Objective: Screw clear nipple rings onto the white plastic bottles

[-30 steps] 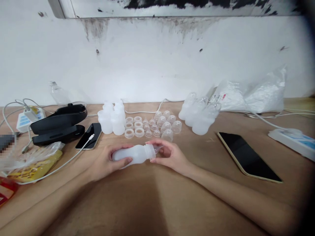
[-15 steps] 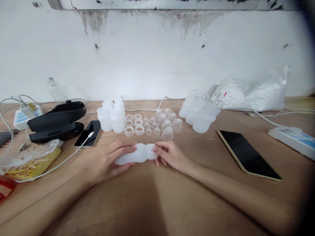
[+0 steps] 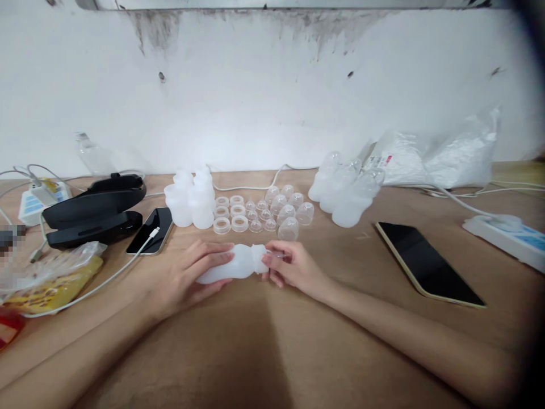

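In the head view, a brown, matt wooden table (image 3: 238, 352) meets a white wall (image 3: 255, 102) marked with dark stains and small holes. Near the table's middle, the fingers of the left hand (image 3: 187, 275) curl around a waisted, translucent white plastic bottle (image 3: 240, 264) held sideways, while those of the right hand (image 3: 296, 267) pinch its white ring collar (image 3: 258, 259). Beyond it sit flat translucent plastic rings (image 3: 230, 213), small clear pointed teats (image 3: 260, 216) and glossy, dome-shaped clear caps (image 3: 288, 228).
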